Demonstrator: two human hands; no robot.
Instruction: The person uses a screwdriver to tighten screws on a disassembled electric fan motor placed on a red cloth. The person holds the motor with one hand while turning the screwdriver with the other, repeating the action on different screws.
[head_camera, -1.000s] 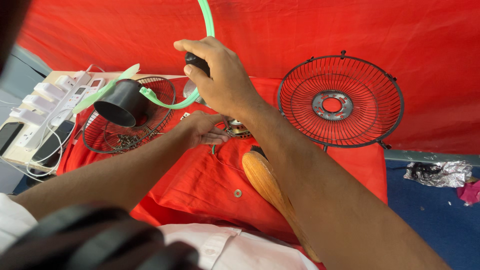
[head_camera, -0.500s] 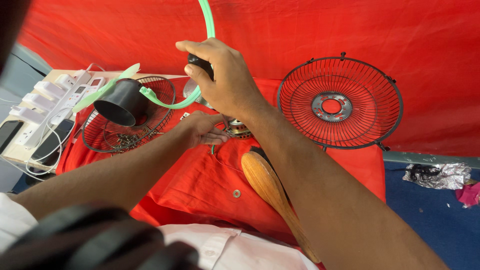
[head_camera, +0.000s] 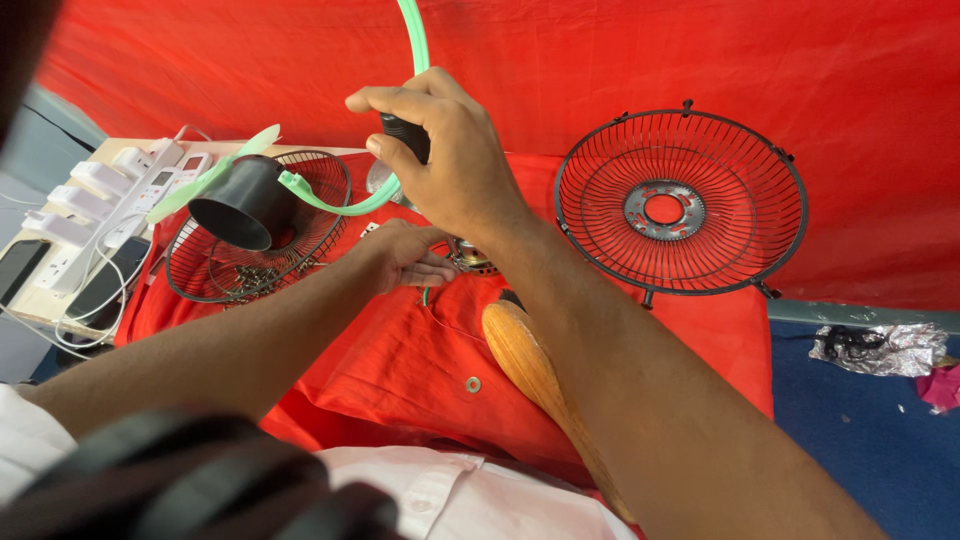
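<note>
Right hand (head_camera: 455, 165) grips a black handle (head_camera: 405, 133); left hand (head_camera: 405, 255) pinches a metal part (head_camera: 470, 257), which could slip sideways

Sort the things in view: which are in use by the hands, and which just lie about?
In use: black tool handle in right hand; metal part by left hand.
Lying about: fan guard, wooden handle, phones, foil.
</note>
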